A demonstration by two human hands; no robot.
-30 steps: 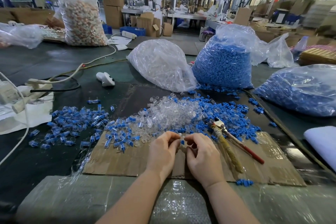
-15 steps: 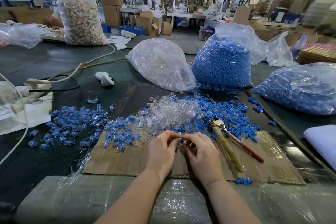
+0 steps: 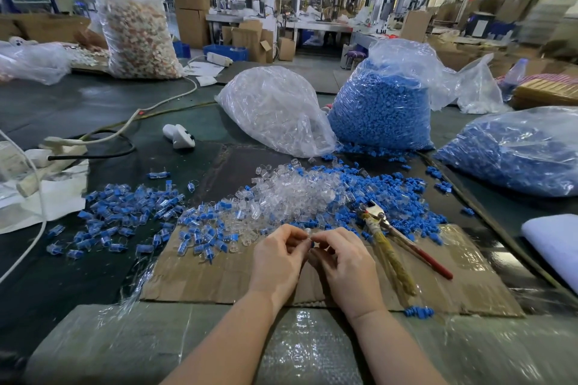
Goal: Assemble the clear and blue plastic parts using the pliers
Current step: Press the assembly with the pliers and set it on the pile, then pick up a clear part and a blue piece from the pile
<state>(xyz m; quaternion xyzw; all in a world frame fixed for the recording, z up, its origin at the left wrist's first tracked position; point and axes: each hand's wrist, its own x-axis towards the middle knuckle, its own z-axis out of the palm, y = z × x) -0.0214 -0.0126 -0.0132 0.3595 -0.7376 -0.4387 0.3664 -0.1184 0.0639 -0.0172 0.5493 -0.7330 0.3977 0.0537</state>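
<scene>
My left hand [image 3: 276, 259] and right hand [image 3: 344, 262] pinch what looks like one small clear plastic part [image 3: 308, 233] above the brown cardboard sheet [image 3: 203, 278]; red-handled metal pliers [image 3: 397, 241] lie near its right edge.

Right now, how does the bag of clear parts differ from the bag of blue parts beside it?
The clear bag lies slumped on its side, while the blue bag stands upright and taller. The clear bag holds see-through pieces; the blue bag holds solid blue ones. The blue bag's top is open and loose; the clear bag's mouth cannot be seen. Both are transparent plastic and sit behind the loose pile.
</scene>
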